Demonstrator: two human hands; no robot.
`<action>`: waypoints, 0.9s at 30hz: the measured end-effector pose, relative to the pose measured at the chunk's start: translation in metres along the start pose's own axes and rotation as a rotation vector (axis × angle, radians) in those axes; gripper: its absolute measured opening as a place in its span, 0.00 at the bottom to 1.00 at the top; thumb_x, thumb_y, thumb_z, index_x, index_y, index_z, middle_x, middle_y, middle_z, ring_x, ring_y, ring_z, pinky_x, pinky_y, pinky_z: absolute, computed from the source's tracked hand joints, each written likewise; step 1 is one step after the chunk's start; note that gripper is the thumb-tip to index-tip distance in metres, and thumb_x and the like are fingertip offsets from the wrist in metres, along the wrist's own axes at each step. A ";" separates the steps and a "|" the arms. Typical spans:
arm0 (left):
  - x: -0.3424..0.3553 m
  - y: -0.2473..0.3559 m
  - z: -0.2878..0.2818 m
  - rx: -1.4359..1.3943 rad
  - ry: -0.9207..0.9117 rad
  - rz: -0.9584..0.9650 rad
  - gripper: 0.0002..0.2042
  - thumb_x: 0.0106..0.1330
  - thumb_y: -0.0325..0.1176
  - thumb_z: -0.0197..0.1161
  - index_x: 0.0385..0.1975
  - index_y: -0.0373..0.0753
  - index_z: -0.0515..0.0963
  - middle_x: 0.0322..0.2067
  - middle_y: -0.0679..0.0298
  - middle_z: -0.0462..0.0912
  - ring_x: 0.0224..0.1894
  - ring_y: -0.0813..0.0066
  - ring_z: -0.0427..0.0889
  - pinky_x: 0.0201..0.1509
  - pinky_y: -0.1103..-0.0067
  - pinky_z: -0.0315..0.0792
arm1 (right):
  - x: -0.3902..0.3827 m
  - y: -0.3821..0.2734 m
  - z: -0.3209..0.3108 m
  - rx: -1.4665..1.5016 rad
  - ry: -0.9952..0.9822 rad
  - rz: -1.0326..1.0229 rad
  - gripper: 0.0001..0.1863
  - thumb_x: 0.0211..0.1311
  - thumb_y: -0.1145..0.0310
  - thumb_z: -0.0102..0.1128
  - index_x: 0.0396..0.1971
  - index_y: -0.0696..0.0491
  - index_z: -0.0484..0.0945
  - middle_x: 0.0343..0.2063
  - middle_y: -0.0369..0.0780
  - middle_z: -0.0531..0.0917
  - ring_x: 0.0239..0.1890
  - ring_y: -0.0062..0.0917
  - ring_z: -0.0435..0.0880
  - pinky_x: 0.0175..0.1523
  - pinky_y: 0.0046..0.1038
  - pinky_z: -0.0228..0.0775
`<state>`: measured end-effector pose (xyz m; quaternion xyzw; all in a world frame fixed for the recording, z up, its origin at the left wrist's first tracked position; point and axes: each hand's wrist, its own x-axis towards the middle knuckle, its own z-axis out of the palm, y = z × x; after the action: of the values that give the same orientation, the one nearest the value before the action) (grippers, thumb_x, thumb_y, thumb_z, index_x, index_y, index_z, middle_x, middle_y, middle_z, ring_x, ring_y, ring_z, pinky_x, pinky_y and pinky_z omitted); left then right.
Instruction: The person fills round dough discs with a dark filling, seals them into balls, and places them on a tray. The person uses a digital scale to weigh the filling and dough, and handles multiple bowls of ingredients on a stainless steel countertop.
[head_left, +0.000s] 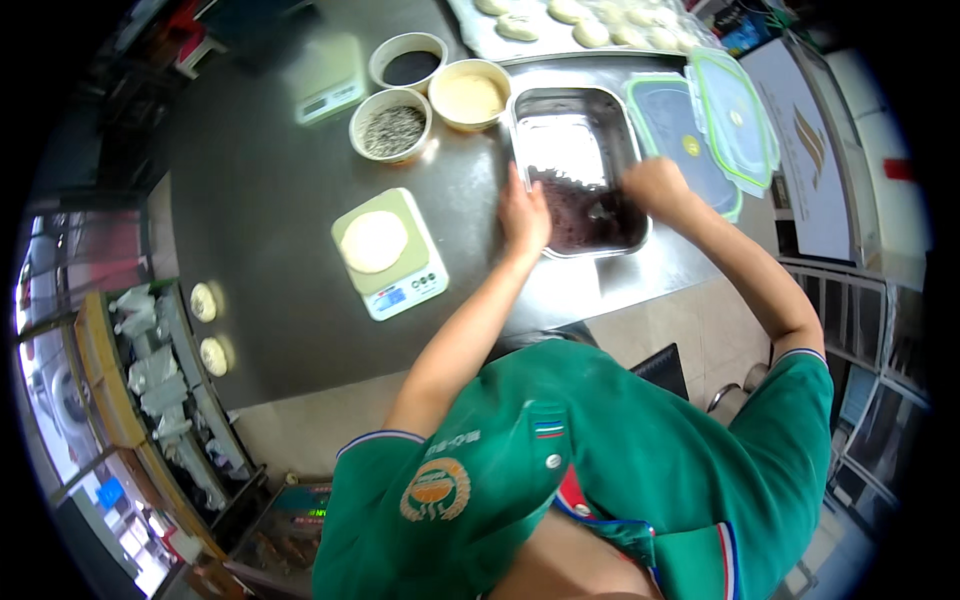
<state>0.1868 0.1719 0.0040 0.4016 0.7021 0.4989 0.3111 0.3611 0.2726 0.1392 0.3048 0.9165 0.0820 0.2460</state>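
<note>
A rectangular steel container (597,253) stands on the table in front of me, with a dark purple-red paste (575,215) in its nearer half. My left hand (526,212) grips the container's left side, with the fingers along the outer wall. At the opposite rim my right hand (657,190) is closed; whatever it may hold is hidden. To the left, a kitchen scale (415,285) bears a round, pale piece of dough (374,242).
Three round tubs hold dark filling (410,68), cream-coloured filling (470,97) and grey-black seeds (393,131). Behind them is a second scale (330,85). Clear lids (735,120) lie at right. A dough tray (490,45) is at the back; two dough pieces (203,302) (214,356) sit far left.
</note>
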 end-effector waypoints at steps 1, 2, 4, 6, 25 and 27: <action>-0.004 -0.002 0.002 0.006 0.007 0.014 0.27 0.67 0.31 0.55 0.65 0.31 0.59 0.48 0.41 0.75 0.51 0.45 0.75 0.56 0.61 0.68 | 0.001 -0.004 0.003 0.012 -0.091 0.003 0.06 0.52 0.74 0.58 0.20 0.50 0.83 0.22 0.41 0.85 0.28 0.34 0.86 0.30 0.34 0.77; -0.001 0.001 0.006 -0.003 0.017 0.043 0.27 0.67 0.31 0.55 0.65 0.31 0.59 0.48 0.41 0.75 0.51 0.45 0.75 0.57 0.61 0.68 | 0.002 -0.003 0.009 -0.040 -0.071 -0.018 0.06 0.52 0.74 0.58 0.20 0.50 0.83 0.22 0.40 0.85 0.28 0.33 0.86 0.30 0.33 0.77; 0.003 0.000 0.008 -0.017 0.043 0.065 0.27 0.67 0.31 0.55 0.65 0.30 0.59 0.48 0.41 0.75 0.51 0.45 0.75 0.57 0.61 0.68 | 0.002 -0.011 0.017 -0.134 -0.043 -0.064 0.06 0.52 0.74 0.58 0.20 0.49 0.83 0.21 0.39 0.84 0.27 0.33 0.86 0.29 0.32 0.76; -0.001 -0.006 0.004 -0.013 0.047 0.061 0.27 0.67 0.31 0.55 0.65 0.30 0.59 0.48 0.41 0.75 0.51 0.45 0.74 0.57 0.61 0.68 | -0.005 -0.008 0.008 -0.112 0.018 -0.035 0.05 0.51 0.73 0.60 0.20 0.47 0.82 0.20 0.37 0.84 0.26 0.29 0.86 0.27 0.29 0.75; 0.001 0.001 0.000 0.026 0.048 -0.008 0.26 0.68 0.31 0.55 0.64 0.29 0.60 0.49 0.41 0.76 0.52 0.43 0.74 0.58 0.62 0.67 | -0.010 -0.020 0.012 -0.066 0.088 0.156 0.04 0.53 0.71 0.57 0.28 0.53 0.78 0.25 0.40 0.85 0.28 0.27 0.87 0.27 0.27 0.75; -0.001 0.004 -0.002 0.044 0.053 0.007 0.26 0.68 0.31 0.54 0.64 0.28 0.60 0.49 0.41 0.76 0.53 0.44 0.73 0.59 0.62 0.66 | -0.011 -0.024 0.010 -0.101 0.188 0.167 0.04 0.53 0.71 0.57 0.27 0.53 0.79 0.25 0.40 0.86 0.29 0.27 0.87 0.28 0.27 0.76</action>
<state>0.1864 0.1707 0.0088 0.3973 0.7195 0.4950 0.2818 0.3610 0.2463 0.1277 0.3582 0.9016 0.1767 0.1661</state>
